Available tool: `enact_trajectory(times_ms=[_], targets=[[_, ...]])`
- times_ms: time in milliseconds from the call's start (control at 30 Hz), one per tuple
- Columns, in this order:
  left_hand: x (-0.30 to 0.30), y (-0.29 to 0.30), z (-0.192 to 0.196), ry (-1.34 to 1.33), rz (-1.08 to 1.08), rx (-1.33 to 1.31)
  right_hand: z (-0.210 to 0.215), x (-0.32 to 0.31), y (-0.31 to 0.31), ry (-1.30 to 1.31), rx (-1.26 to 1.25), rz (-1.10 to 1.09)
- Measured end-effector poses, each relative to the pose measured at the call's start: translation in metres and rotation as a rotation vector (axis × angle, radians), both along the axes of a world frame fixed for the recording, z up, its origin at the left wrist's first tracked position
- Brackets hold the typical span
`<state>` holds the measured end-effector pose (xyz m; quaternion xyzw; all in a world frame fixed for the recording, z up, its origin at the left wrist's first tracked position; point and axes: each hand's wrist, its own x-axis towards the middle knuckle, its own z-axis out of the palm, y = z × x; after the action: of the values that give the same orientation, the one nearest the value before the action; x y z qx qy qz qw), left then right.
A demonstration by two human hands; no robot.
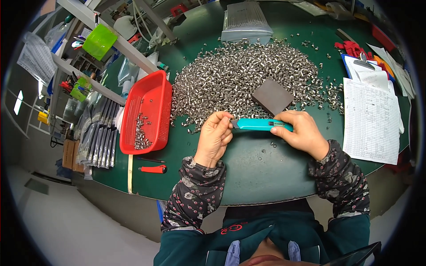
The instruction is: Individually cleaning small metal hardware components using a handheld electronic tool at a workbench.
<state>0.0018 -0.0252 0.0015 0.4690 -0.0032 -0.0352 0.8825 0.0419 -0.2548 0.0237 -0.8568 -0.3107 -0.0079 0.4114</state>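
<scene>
Over the green table (253,173), teal utility knife (255,124) held near level. Right hand (306,133) grips handle end; left hand (215,138) pinched narrow at dark tip, can't tell on what. I'd brace both wrists, keep fingertips off any edge.

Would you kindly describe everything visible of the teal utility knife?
The teal utility knife has a long, slim, plastic-looking handle with a dark patch near its right end, which the right hand grips. It is held roughly level above the green table. The left hand appears to pinch its dark left tip; how far any blade extends is unclear.
</scene>
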Motion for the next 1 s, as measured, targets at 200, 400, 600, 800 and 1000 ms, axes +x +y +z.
enact_trajectory(times_ms=[200, 400, 600, 800, 1000], targets=[[0.000, 0.002, -0.002, 0.045, 0.005, 0.008, 0.001, -0.003, 0.001, -0.229, -0.023, -0.047], [0.000, -0.002, 0.000, 0.127, 0.025, -0.045, 0.002, 0.001, 0.000, -0.456, 0.023, -0.070], [0.002, 0.001, 0.002, 0.186, 0.048, -0.093, 0.008, 0.000, 0.000, -0.510, 0.028, -0.037], [0.003, 0.004, 0.003, 0.235, 0.065, -0.172, 0.009, -0.003, 0.001, -0.596, -0.154, 0.265], [0.000, 0.005, 0.002, 0.241, 0.057, -0.183, 0.017, -0.009, -0.001, -0.495, 0.048, 0.173]])
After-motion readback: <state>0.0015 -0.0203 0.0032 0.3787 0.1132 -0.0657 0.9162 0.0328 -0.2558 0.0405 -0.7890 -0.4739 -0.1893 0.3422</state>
